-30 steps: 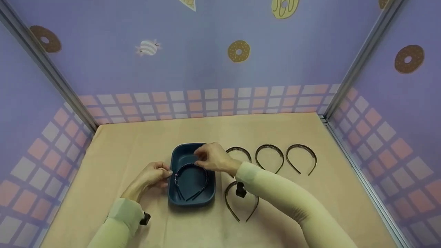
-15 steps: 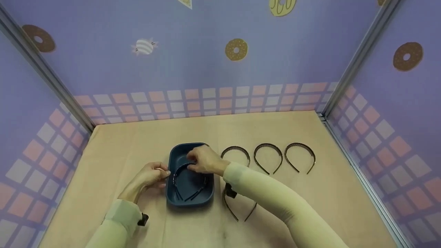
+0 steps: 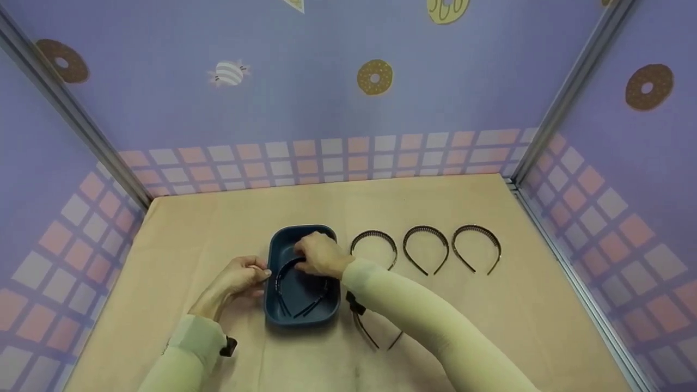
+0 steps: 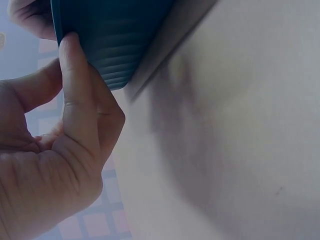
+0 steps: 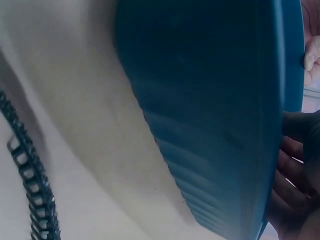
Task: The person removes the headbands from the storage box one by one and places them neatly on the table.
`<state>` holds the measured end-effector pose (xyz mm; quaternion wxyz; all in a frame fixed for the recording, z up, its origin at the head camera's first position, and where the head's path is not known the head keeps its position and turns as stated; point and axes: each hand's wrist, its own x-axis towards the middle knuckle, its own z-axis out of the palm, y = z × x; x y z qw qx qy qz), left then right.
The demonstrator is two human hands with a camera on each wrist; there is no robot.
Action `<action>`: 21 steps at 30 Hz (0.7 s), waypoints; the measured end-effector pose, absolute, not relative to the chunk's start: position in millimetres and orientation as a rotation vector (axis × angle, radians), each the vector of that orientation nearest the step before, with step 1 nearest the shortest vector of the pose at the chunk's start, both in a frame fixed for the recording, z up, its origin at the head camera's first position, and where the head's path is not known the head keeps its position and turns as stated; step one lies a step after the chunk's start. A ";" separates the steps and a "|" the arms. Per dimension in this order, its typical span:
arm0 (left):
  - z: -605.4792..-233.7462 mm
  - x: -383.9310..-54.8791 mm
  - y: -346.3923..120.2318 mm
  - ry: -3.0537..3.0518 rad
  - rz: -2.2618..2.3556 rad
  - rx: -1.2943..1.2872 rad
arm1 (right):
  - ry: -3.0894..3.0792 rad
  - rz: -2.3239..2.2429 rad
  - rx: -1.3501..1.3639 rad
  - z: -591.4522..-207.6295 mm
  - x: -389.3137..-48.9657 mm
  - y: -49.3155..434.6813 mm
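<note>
In the head view a dark blue tray (image 3: pixel 267 294) stands upright on the table. Inside lie black headbands (image 3: pixel 279 283), nested close together; their exact number is hard to make out. My left hand (image 3: pixel 242 276) pinches the tray's left rim, also seen in the left wrist view, where the index finger (image 4: pixel 75 75) lies against the tray wall (image 4: pixel 107 45). My right hand (image 3: pixel 321 255) reaches down into the tray at the top of the headband arc, its fingers bent. The fingertips are hidden, so whether they grip a headband is not visible.
Right of the tray, three dark toothed headbands lie in a row: a near one (image 3: pixel 373 233), a middle one (image 3: pixel 426 228) and a far right one (image 3: pixel 476 227). Another headband (image 3: pixel 368 331) lies below the row, partly under my right sleeve. Patterned panels surround the table.
My right hand has moved left and deeper into the tray, covering the top of the headband arc. My left hand keeps its place on the rim.
</note>
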<state>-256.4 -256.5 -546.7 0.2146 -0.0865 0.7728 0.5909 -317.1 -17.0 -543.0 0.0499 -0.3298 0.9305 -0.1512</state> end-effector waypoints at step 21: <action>-547.6 -255.7 -258.5 2.139 1.653 -0.228 | 2.890 -0.364 -0.859 -555.9 -319.7 -18.8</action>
